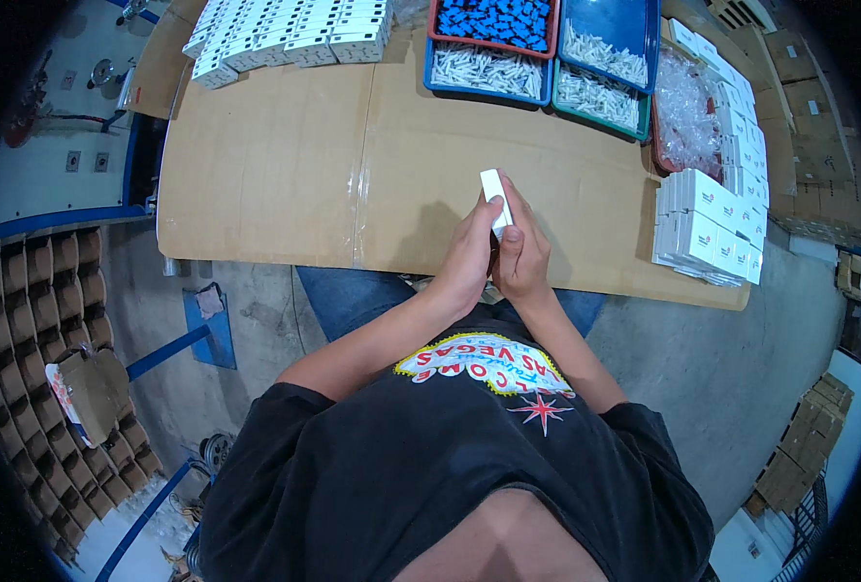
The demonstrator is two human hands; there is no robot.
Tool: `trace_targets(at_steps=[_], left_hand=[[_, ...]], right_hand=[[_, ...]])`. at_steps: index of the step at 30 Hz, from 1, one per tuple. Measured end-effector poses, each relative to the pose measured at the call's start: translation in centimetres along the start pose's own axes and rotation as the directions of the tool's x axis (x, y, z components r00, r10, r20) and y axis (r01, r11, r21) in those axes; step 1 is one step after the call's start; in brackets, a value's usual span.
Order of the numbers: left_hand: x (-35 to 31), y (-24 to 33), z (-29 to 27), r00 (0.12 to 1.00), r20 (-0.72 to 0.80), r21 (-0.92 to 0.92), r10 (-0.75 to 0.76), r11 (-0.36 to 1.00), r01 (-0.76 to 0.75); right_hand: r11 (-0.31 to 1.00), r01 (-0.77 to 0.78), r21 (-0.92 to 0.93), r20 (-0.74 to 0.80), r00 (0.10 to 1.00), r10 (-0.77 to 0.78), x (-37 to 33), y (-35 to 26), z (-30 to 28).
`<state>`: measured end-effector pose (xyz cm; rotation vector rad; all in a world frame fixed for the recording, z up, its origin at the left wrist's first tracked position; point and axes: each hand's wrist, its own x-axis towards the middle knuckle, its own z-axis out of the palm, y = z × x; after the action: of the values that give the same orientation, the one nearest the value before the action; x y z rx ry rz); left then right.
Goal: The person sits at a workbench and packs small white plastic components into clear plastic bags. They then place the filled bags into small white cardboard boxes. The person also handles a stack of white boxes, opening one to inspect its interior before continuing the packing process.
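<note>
A small white box (493,186) stands out between my two hands, over the near part of the cardboard-covered table (275,175). My left hand (465,254) is closed along its left side, with the thumb on its front. From the other side my right hand (527,257) wraps round it, the fingers reaching up along its edge and the thumb low down. The lower end of the box is hidden by the hands.
Stacked white boxes (285,34) line the far left and more white boxes (707,228) stand at the right edge. At the back are a tray of blue pieces (550,47), trays of white pieces (488,97) and a tray of clear plastic (687,116). A divided cardboard rack (37,339) stands left.
</note>
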<state>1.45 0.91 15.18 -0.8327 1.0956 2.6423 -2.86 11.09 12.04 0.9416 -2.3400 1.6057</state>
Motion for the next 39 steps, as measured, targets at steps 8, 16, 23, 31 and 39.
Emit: trace_targets(at_steps=[8, 16, 23, 31, 39], left_hand=[[0.5, -0.6, -0.6, 1.000, 0.000, -0.044, -0.016, 0.999, 0.016], [0.4, 0.8, -1.1, 0.951, 0.044, 0.177, 0.305, 0.935, -0.308], [0.7, 1.7, -1.9, 0.924, 0.107, 0.265, 0.368, 0.885, -0.384], [1.1, 0.7, -2.5, 0.920, 0.131, 0.222, 0.370, 0.893, -0.391], [0.6, 1.0, -2.0, 0.909, 0.116, 0.237, 0.401, 0.877, -0.417]], right_hand=[[0.994, -0.052, 0.096, 0.025, 0.998, 0.049, -0.2, 0.4, 0.1], [0.819, -0.357, 0.449, 0.202, 0.934, 0.296, 0.8, -0.3, -0.7], [0.752, -0.438, 0.492, 0.332, 0.893, 0.303, 1.0, -1.1, -1.7], [0.881, -0.250, 0.402, 0.247, 0.956, 0.159, 1.2, -0.8, -2.1], [0.915, -0.276, 0.294, 0.242, 0.948, 0.207, 0.7, -1.4, -2.5]])
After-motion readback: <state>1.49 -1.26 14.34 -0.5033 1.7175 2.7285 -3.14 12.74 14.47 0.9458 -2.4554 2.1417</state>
